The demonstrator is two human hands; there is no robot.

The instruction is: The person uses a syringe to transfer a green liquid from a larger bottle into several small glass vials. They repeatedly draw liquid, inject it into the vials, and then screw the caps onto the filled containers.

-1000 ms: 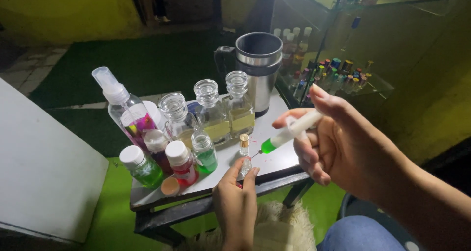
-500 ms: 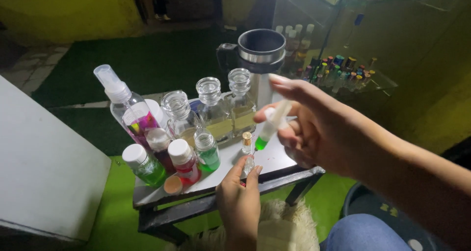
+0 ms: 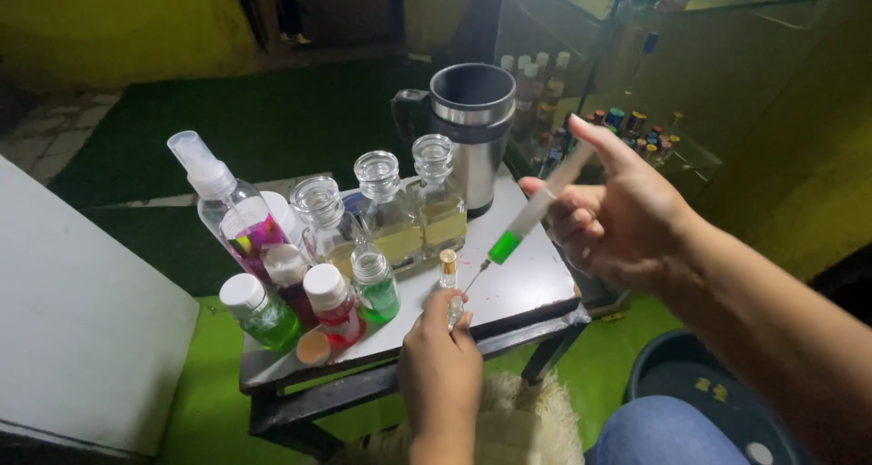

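Currently the left hand has its grip closed around a tiny clear vial with a gold neck, holding it upright on the white surface near its front edge. Up and to the right of that grip, the right hand is closed on a syringe with green liquid in its lower barrel; the thumb sits at the plunger end and the needle slants down-left, its tip just beside the vial's gold neck. Whether the tip touches it cannot be told.

Left of the left grip stand three small capped bottles: green, red and another green. Beyond them rise a spray bottle and three glass stoppered bottles with pale yellow liquid. Behind those, just left of the right grip, stands a steel mug with a dark handle.
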